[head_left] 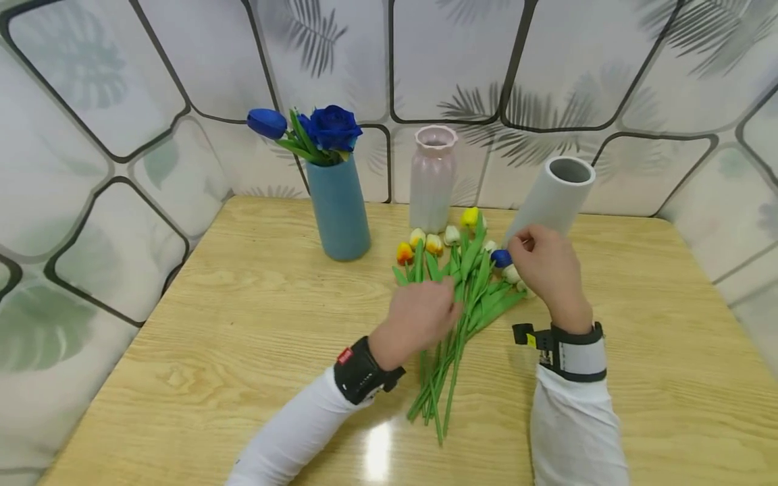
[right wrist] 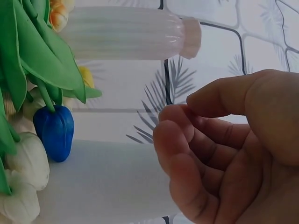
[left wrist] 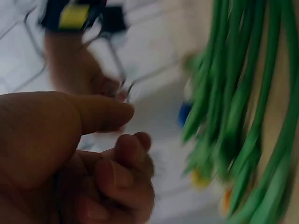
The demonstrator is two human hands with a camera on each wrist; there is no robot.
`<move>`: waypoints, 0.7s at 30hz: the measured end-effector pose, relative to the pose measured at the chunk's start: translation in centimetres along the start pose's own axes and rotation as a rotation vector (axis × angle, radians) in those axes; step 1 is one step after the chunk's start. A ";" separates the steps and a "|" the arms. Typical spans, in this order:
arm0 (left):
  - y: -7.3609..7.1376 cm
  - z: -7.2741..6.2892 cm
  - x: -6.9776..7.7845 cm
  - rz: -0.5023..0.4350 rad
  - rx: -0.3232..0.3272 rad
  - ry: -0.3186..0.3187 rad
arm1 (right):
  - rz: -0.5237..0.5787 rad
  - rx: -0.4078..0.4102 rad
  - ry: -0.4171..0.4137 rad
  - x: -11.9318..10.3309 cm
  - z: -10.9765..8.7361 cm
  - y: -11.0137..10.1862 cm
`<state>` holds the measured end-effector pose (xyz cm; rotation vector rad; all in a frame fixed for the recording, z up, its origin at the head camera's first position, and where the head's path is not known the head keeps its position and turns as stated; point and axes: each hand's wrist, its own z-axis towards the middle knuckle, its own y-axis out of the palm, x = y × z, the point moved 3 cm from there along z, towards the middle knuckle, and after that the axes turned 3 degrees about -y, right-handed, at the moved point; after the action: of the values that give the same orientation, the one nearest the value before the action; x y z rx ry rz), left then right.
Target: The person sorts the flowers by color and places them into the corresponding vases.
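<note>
My left hand [head_left: 423,314] hovers over a bunch of artificial tulips [head_left: 464,324], its fingers loosely bent; in the left wrist view nothing lies between thumb and fingers. Green stems [left wrist: 252,93] run beside that hand, blurred. Near the flower heads is my right hand [head_left: 547,266], in front of a white cylindrical vase [head_left: 556,196]. Its thumb and fingertips come close together with nothing visible in them, as the right wrist view shows. A blue tulip [right wrist: 55,133] and white tulips [right wrist: 28,161] lie just beyond those fingers. Yellow and orange heads also top the bunch.
A blue vase [head_left: 340,216] stands at the back left, holding a blue rose [head_left: 334,127] and a blue tulip [head_left: 267,123]. Between it and the white vase is a pinkish ribbed vase [head_left: 431,182]. A patterned wall backs the wooden table [head_left: 243,337].
</note>
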<state>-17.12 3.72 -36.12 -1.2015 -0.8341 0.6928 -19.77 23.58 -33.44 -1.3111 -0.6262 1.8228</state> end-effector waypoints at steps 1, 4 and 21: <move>1.2 0.1 0.7 0.011 -0.070 0.015 | -0.003 0.000 0.004 0.1 0.0 -0.1; 4.0 0.2 2.0 0.028 -0.204 0.059 | -0.003 0.000 0.019 0.3 0.1 -0.4; 3.6 0.3 0.7 -0.203 -0.322 0.027 | 0.025 0.027 0.038 0.5 0.4 -1.0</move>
<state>-17.09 5.31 -39.45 -1.3856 -1.0562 0.3847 -19.93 24.62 -32.81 -1.3384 -0.5652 1.8158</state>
